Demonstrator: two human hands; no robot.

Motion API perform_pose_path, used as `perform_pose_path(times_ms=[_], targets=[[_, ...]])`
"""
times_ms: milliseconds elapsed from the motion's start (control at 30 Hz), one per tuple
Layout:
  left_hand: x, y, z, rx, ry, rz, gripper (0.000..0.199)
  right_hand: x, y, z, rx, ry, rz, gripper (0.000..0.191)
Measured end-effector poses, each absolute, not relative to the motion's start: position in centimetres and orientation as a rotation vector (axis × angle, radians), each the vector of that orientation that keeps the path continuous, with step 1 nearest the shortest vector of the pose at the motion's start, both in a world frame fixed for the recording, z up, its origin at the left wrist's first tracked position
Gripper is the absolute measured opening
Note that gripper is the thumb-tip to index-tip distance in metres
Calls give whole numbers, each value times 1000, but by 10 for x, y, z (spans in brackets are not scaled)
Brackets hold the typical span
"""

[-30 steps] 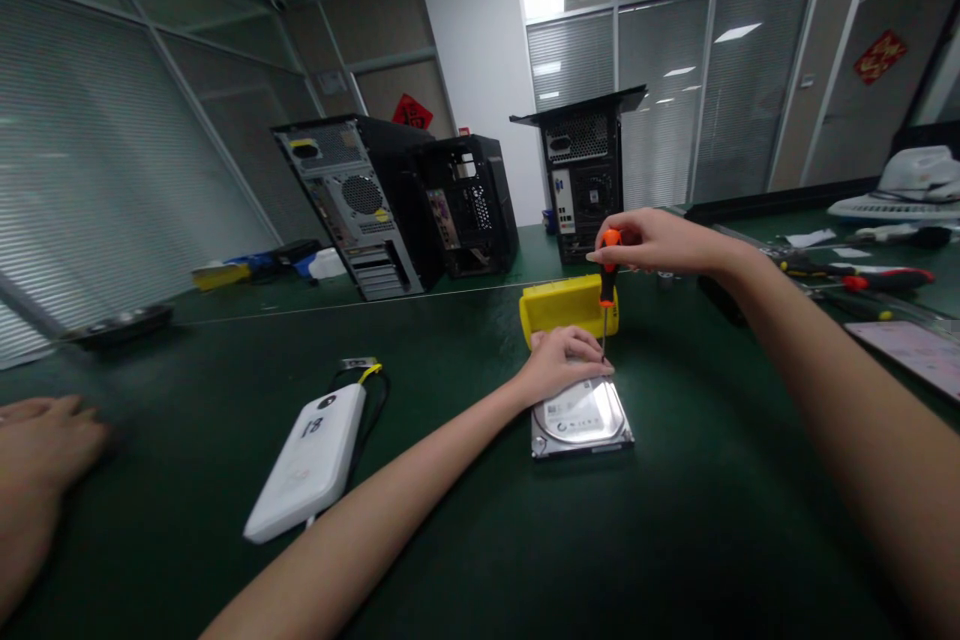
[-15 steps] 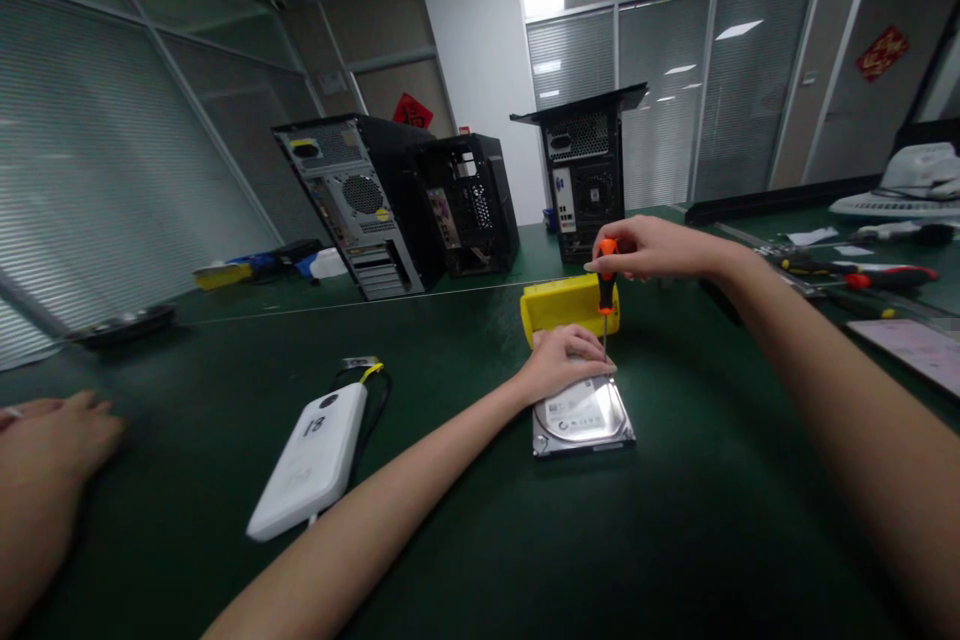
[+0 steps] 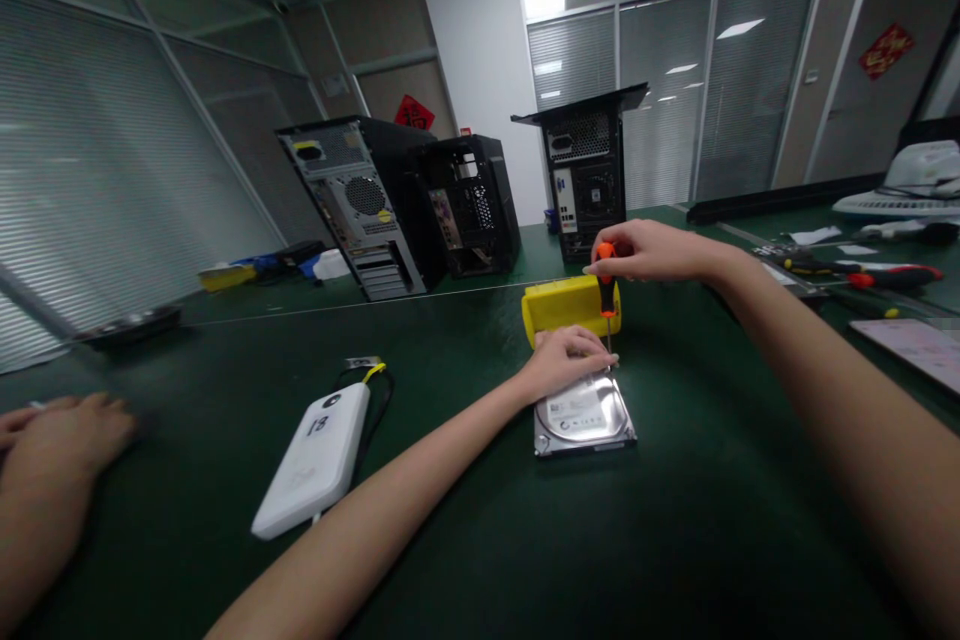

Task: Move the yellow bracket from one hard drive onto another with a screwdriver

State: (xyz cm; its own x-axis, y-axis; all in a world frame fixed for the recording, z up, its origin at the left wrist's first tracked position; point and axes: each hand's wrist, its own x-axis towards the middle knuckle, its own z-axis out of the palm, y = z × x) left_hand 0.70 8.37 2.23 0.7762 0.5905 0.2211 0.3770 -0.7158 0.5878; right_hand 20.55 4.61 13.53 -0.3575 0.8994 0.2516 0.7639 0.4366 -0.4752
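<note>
A silver hard drive [image 3: 586,415] lies flat on the dark green table. My left hand [image 3: 564,362] grips its far end, fingers curled across the top and hiding that part. From above, my right hand [image 3: 637,252] pinches the orange and black handle of a screwdriver [image 3: 607,292]. The screwdriver stands upright, with its shaft going down to the drive's far right corner, beside my left fingertips. Its tip is too small to make out. Just behind the drive sits a yellow box-like object [image 3: 559,308], partly covered by my left hand.
A white power bank [image 3: 319,460] with a cable lies left of my left forearm. Another person's hand [image 3: 82,435] rests at the far left. Computer cases [image 3: 375,205] stand at the back. Pliers [image 3: 892,275] and other tools lie at the right, near a pink sheet [image 3: 915,350].
My hands keep their holds on the hard drive and screwdriver. The left fingertips have shifted slightly on the drive. The other person's hand at the left has moved a little to the right.
</note>
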Motion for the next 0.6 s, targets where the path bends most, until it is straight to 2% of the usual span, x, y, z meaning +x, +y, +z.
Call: perform_pose_path(times_ms=[600], targets=[[8,82,22,2442,768,549,24,204,46,136,-1390,-2247,332,32]])
